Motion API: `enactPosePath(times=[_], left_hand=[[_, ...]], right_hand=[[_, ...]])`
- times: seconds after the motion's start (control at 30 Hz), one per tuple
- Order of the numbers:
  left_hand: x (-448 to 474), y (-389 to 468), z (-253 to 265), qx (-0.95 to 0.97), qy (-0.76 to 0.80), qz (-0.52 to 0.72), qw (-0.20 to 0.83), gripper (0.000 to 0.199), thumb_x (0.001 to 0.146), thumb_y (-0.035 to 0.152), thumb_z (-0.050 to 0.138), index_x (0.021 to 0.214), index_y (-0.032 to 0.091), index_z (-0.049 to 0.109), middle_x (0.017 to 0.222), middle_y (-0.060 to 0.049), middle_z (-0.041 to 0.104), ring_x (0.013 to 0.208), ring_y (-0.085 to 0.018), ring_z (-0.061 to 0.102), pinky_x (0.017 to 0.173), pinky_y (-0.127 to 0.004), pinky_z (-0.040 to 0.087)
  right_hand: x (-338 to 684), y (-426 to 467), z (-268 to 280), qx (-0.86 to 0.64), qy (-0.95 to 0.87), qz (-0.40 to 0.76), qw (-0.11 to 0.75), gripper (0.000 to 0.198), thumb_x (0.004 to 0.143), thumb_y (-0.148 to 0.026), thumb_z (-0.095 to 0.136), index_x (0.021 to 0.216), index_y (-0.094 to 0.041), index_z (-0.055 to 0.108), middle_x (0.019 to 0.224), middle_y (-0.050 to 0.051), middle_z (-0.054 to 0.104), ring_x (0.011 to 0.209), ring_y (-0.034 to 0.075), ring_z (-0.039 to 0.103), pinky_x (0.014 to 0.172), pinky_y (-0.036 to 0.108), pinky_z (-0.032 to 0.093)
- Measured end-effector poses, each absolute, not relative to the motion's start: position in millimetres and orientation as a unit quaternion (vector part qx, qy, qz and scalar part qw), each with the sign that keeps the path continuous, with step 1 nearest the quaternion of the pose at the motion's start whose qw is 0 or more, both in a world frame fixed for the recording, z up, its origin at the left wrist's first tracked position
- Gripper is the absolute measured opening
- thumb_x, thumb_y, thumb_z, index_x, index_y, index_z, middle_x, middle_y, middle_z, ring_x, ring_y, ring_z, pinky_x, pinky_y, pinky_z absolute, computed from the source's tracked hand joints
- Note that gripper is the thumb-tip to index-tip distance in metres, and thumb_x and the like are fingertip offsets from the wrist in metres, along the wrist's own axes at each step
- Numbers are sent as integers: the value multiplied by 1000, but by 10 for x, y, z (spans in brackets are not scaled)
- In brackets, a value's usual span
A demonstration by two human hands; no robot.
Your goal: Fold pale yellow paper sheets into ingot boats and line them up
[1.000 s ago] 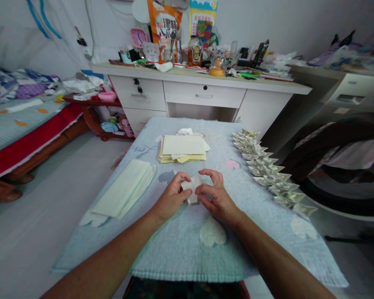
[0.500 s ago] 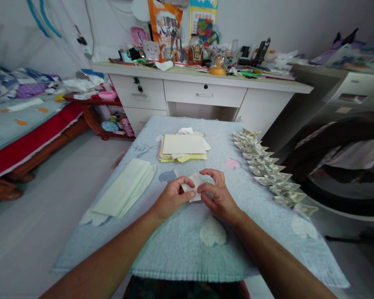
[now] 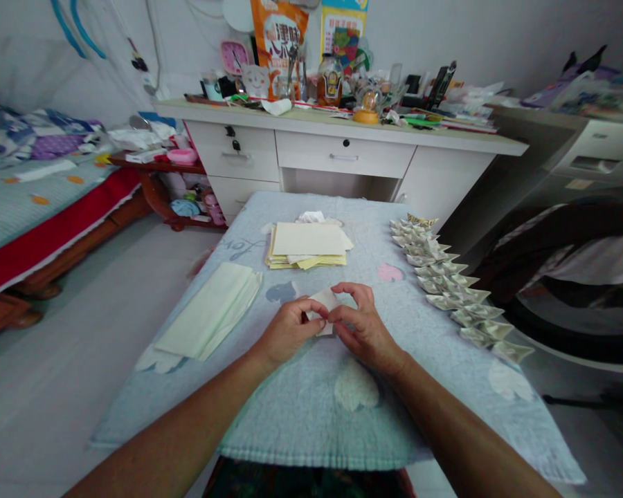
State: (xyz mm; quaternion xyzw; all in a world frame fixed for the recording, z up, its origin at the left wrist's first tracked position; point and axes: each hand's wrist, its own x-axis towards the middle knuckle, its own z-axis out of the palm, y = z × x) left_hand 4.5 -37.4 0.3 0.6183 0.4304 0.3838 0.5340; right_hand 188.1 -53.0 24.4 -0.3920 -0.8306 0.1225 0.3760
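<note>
Between both hands, just above the cloth-covered table (image 3: 301,408), is a small folded piece of pale paper (image 3: 326,299). My left hand (image 3: 293,325) pinches its left side with thumb and index finger. From the right, my right hand (image 3: 360,324) grips the same paper with bent fingers, its fingertips close to the left ones. The fingers cover part of the folds. Beyond the hands lies a stack of cream and yellow paper sheets (image 3: 309,241). Left of them are long, pale green folded sheets (image 3: 208,311). Folded paper boats (image 3: 449,283) stand in a row along the right side.
A white desk (image 3: 342,149) with a jar (image 3: 329,81), an orange bag (image 3: 277,41) and clutter stands behind the table. At right is a washing machine (image 3: 597,162) with dark cloth at its door. A bed (image 3: 46,200) and a low wooden shelf (image 3: 156,166) are at left.
My left index finger has moved right and down over the paper, toward the right fingertips. Both hands stay in nearly the same place. The view has shifted slightly.
</note>
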Motion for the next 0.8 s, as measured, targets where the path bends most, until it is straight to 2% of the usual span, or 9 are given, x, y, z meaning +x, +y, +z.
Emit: enactPosePath(times=[0.13, 0.43, 0.67, 0.8], left_hand=[[29, -374, 46, 622, 449, 365, 528, 17, 76, 25, 63, 89, 16, 69, 72, 0, 63, 60, -11, 51, 57, -23, 37], [5, -362, 10, 582, 455, 392, 548, 25, 73, 32, 69, 93, 16, 68, 71, 0, 63, 59, -11, 51, 55, -21, 37], [27, -373, 41, 569, 457, 395, 558, 21, 74, 28, 68, 91, 16, 66, 64, 3, 57, 54, -9, 46, 51, -20, 33], [43, -370, 55, 593, 461, 396, 527, 16, 72, 27, 68, 83, 15, 67, 70, 1, 61, 55, -9, 45, 53, -20, 34]], right_hand=[[1873, -540, 259, -380, -841, 115, 368, 29, 75, -4, 56, 92, -26, 65, 125, 5, 44, 118, 25, 40, 99, 45, 36], [1870, -530, 214, -387, -833, 110, 378, 31, 73, -1, 56, 90, -26, 63, 125, 5, 45, 118, 25, 40, 98, 46, 38], [1864, -530, 211, -381, -833, 104, 387, 30, 75, -2, 56, 91, -27, 63, 124, 5, 45, 117, 24, 41, 98, 44, 38], [1843, -528, 226, -377, -835, 102, 388, 31, 76, -2, 55, 91, -27, 64, 122, 4, 46, 116, 24, 41, 97, 45, 39]])
